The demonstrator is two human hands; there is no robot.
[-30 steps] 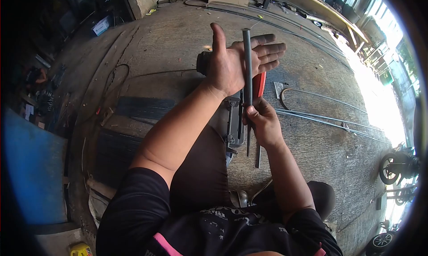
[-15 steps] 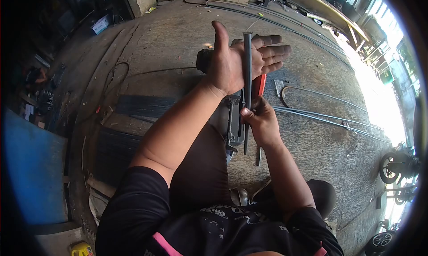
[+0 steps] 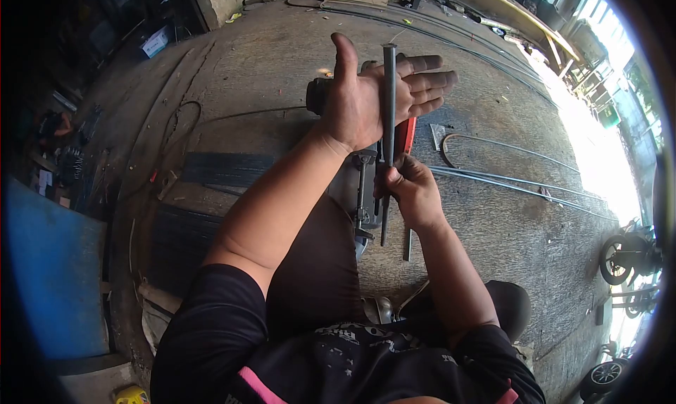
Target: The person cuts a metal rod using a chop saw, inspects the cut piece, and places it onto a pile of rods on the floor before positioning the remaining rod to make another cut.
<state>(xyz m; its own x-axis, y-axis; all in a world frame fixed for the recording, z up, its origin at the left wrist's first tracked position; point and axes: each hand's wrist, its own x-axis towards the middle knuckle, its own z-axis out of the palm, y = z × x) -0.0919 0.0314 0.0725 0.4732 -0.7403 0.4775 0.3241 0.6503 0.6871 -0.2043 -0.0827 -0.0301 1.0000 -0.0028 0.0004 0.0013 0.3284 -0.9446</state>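
My left hand (image 3: 362,107) is stretched flat, palm up, its thumb raised and its fingers pointing right. Across that palm lies the upper part of a long dark metal bar (image 3: 389,108). Lower down, my right hand (image 3: 417,196) grips the same bar between thumb and curled fingers, and its thin lower end sticks out below them. Beneath both hands stands a grey machine with a clamp screw (image 3: 362,193), partly hidden by my arms. A red part (image 3: 406,135) of it shows just right of the bar.
Stacked dark metal strips (image 3: 225,168) lie on the floor at left, near a blue panel (image 3: 53,263). Long thin rods (image 3: 521,182) stretch out to the right. Motorcycle wheels (image 3: 620,262) stand at the right edge, and a white box (image 3: 154,43) sits at upper left.
The bar has tilted a little, its upper end rising towards me and its lower end shifting slightly left. My right thumb has rolled over on it; my left hand stays nearly still.
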